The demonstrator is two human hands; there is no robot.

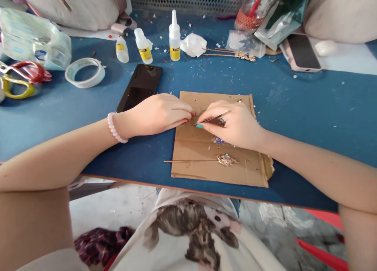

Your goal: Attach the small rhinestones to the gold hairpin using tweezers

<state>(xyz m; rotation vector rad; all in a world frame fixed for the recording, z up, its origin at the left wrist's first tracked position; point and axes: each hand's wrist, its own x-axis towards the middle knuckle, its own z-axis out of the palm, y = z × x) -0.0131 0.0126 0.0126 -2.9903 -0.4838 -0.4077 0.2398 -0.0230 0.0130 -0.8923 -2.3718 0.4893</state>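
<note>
With the fingers of the right hand (237, 125) clamped on the tweezers (214, 117), whose tips meet the pinched-together fingertips of the left hand (157, 114) over the far middle of the cardboard sheet (253, 173), both wrists are probably best braced on the blue table (312, 106) for steadiness.

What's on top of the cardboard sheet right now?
The left hand, the right hand holding tweezers, a gold hairpin, loose sequins. Anything beneath the hands is hidden.
</note>
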